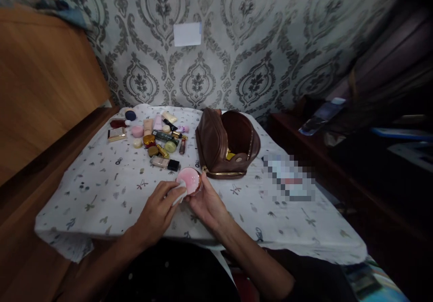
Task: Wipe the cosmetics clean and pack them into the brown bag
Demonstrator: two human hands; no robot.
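Above the near half of the table, my right hand is closed around a round cosmetic jar with a pink top and a reddish-gold rim. The jar is tilted toward me. My left hand pinches a white wipe and presses it against the jar's left edge. Just beyond the jar stands a brown makeup bag, unzipped, with something yellow inside. A foundation bottle with a black cap lies nearest my left hand, at the front of a cluster of cosmetics.
Several tubes, jars and bottles, among them an amber jar and a dark blue round case, lie at the table's back left. A blurred-out flat object rests on the right of the patterned tablecloth. A wooden cabinet borders the left.
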